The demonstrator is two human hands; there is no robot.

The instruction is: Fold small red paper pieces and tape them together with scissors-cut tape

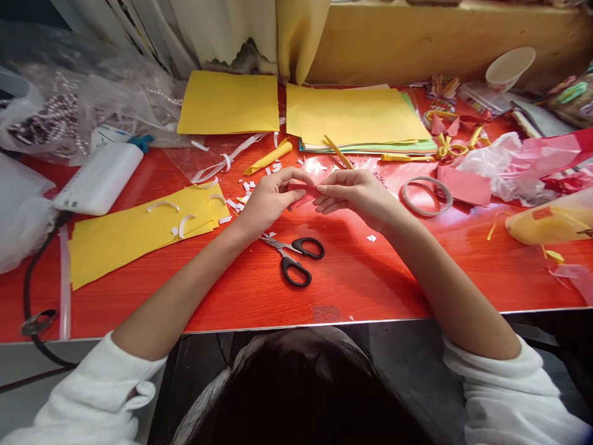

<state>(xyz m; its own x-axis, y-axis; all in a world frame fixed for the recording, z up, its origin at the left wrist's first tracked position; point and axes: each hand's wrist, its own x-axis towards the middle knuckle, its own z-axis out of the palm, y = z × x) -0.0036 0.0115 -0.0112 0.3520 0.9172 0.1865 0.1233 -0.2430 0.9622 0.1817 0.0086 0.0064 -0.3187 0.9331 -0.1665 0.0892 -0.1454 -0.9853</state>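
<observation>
Between my two hands is a small piece of red paper (303,196), held just above the red table (365,278). My left hand (273,201) pinches its left part with thumb and fingers. The thumb and index finger of my right hand (354,194) close on its right end. Black-handled scissors (290,252) lie on the table below my hands, blades partly apart. White and yellow paper scraps (241,201) are scattered beside my left hand. A rolled yellow paper (269,156) and a thin yellow strip (338,152) lie just beyond my hands.
Yellow strips (143,228) lie at left near a white power bank (99,178). Yellow sheets (231,102) and a paper stack (352,117) stand at the back. A tape roll (427,196), pink paper squares (464,185) and a paper cup (509,68) are at right.
</observation>
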